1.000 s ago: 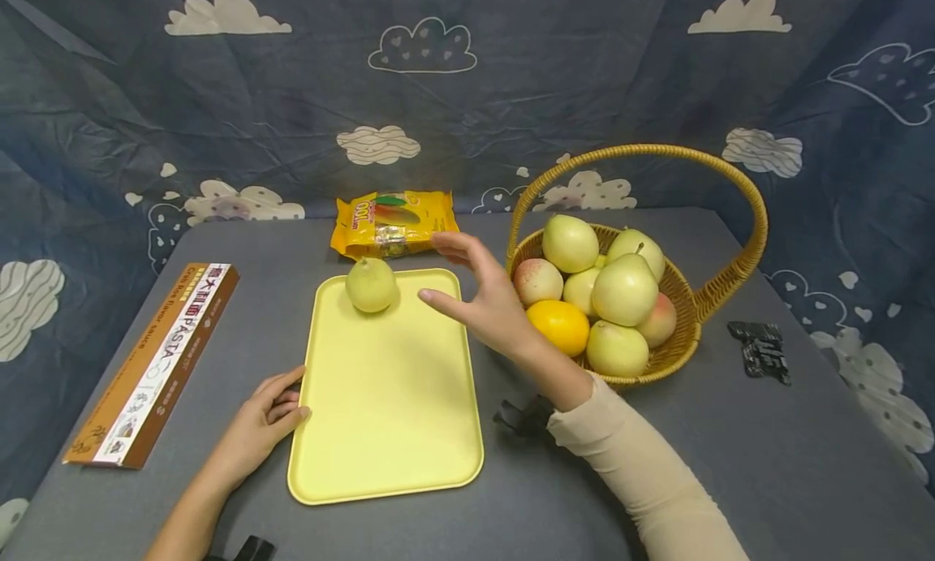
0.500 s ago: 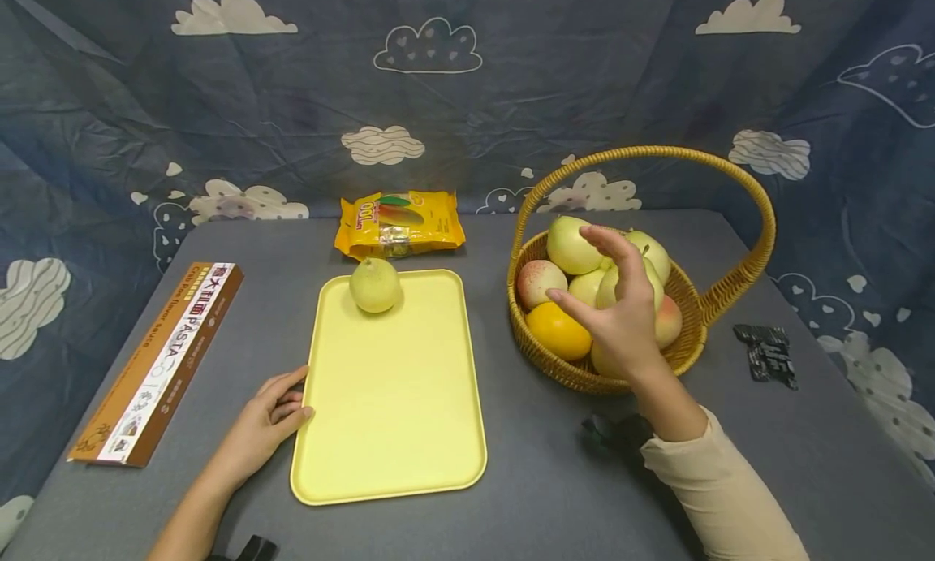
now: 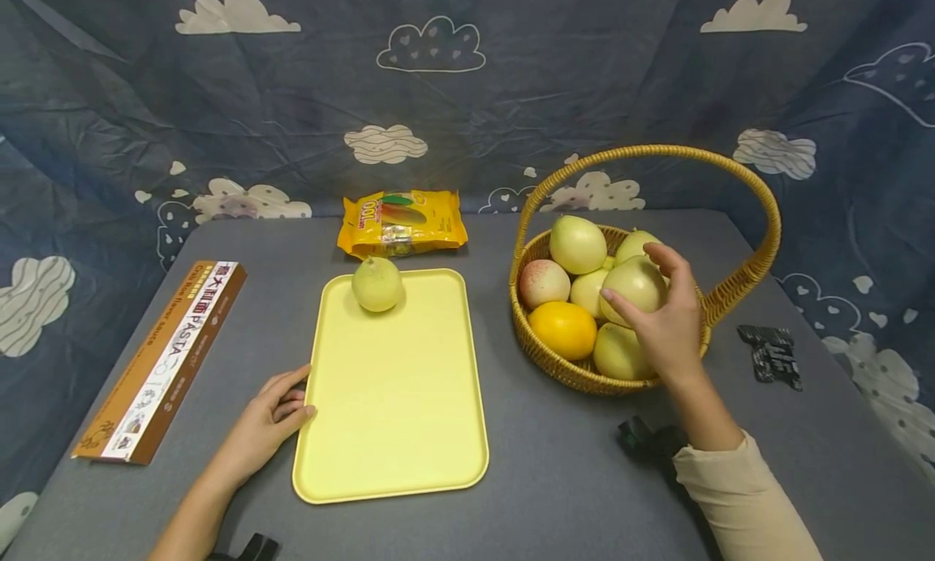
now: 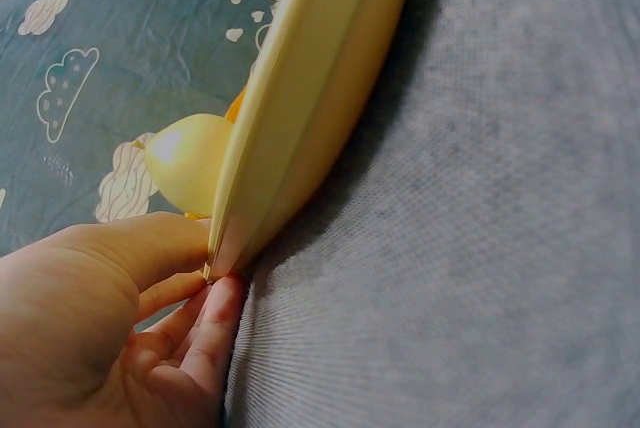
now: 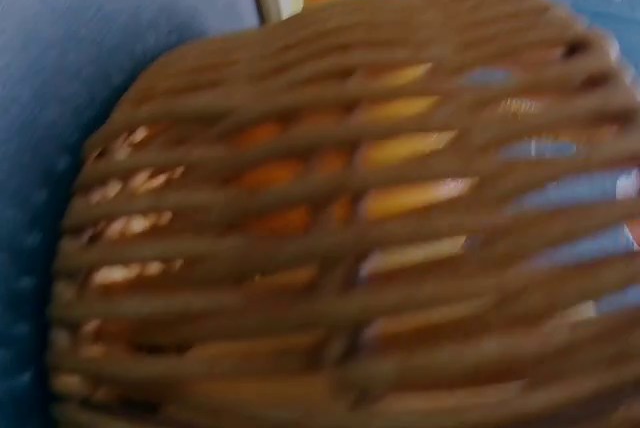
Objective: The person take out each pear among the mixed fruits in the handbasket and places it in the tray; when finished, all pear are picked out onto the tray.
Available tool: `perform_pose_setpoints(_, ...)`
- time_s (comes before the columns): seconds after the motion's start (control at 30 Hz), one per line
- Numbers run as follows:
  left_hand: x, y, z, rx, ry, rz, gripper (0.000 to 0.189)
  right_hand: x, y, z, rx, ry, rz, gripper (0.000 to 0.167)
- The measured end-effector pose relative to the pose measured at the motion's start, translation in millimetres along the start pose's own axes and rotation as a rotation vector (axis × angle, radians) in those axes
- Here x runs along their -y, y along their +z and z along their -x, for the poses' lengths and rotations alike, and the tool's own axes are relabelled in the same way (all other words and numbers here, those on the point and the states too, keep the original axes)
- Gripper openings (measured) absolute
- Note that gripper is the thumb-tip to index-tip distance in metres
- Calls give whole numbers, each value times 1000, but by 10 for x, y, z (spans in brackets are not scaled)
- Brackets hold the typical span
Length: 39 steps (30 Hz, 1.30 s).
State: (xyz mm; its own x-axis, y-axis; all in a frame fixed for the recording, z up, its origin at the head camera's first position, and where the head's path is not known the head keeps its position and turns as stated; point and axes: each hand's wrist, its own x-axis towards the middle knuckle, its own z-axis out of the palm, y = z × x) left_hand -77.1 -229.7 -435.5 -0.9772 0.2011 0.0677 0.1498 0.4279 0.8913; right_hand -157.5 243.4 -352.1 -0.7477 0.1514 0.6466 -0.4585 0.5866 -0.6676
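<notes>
My left hand pinches the left rim of a yellow tray, thumb on top and fingers beneath, as the left wrist view shows. A green-yellow pear sits at the tray's far left corner. On the right, my right hand reaches into a wicker basket and grips a pale pear on top of the pile, thumb at its left and fingers around its far right side. Woven basket wall fills the right wrist view, hiding that hand there.
Around the gripped pear lie several other pears, a peach and an orange-yellow fruit. The basket's tall handle arches over them. A yellow candy bag, a pasta box and a black wrapper lie around.
My right hand has moved right from above the tray to the basket, and its fingers have closed around the pale pear. My left hand stays at the tray's rim.
</notes>
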Motion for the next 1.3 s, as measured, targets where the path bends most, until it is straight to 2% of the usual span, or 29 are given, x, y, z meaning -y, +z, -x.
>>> perform_pose_setpoints(0.3,14,-2,-16,2,-15,-3,57,-130,-48,25,47,248,66,71)
perform_pose_setpoints(0.5,21,4,-11,7,-14,-12,57,-136,-98,12,151,375,65,75)
perform_pose_setpoints(0.6,17,5,-11,9,-20,-15,57,-127,-131,-6,216,409,61,77)
perform_pose_setpoints(0.77,15,2,-12,8,-25,-20,57,-136,-193,-32,308,407,80,76)
perform_pose_setpoints(0.97,19,-2,-13,8,-19,-22,57,-128,-270,-35,384,393,-44,73)
perform_pose_setpoints(1.1,21,-4,-12,5,-15,-20,57,-86,-291,-37,400,361,-66,76)
perform_pose_setpoints(1.3,25,-4,-15,3,-15,-21,57,79,-241,6,378,304,6,82)
